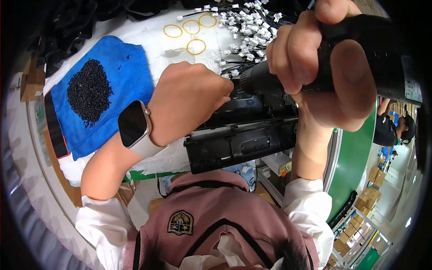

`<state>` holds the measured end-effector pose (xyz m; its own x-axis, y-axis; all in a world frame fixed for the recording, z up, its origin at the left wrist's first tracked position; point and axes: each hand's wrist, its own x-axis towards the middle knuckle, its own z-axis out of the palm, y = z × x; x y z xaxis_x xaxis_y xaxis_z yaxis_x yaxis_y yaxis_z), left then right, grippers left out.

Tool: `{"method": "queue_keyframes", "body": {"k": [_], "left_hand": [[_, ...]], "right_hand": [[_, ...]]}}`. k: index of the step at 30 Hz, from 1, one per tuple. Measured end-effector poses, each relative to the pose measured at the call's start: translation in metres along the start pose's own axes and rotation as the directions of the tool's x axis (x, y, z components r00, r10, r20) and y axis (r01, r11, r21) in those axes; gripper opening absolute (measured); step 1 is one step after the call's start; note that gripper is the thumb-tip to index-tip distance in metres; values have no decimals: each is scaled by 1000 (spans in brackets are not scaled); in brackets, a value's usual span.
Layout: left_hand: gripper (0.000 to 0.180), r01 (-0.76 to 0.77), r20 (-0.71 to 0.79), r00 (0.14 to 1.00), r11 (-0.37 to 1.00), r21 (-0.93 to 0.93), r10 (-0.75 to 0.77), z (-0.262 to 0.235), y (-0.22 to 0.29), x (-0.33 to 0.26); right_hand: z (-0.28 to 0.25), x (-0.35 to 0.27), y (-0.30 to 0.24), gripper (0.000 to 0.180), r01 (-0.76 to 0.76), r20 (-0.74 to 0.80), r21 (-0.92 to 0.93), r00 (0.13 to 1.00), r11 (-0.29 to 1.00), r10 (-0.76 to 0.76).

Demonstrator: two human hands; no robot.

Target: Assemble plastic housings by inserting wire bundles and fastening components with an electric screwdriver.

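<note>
My right hand (315, 58) grips a black electric screwdriver (360, 54), its tip pointing left and down at a long black plastic housing (238, 135) that lies at the table's near edge. My left hand (189, 99), with a watch on the wrist, is closed in a fist on the housing's top edge right beside the screwdriver tip; the fingertips are hidden, so whether they pinch a screw cannot be seen.
A blue cloth (112, 67) at left carries a heap of small black screws (89, 91). Yellow rubber bands (189, 31) and a bundle of wires with white connectors (247, 27) lie at the back. A green conveyor belt (355, 162) runs at right, with another person (391, 126) beyond.
</note>
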<state>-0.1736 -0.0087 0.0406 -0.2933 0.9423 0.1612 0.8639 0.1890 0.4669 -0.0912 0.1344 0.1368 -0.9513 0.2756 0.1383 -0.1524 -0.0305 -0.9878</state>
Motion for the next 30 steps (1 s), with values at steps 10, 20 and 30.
{"method": "queue_keyframes", "body": {"k": [10, 20, 30], "left_hand": [[8, -19, -4, 1000, 1000, -23, 19, -1, -1, 2], [10, -16, 30, 999, 995, -97, 18, -4, -3, 2], [5, -21, 45, 999, 1000, -8, 21, -14, 3, -16]], "right_hand": [[16, 0, -6, 27, -76, -278, -110, 960, 991, 43], [9, 10, 5, 27, -110, -117, -151, 989, 982, 92], [1, 4, 14, 49, 161, 174, -165, 976, 973, -132]]}}
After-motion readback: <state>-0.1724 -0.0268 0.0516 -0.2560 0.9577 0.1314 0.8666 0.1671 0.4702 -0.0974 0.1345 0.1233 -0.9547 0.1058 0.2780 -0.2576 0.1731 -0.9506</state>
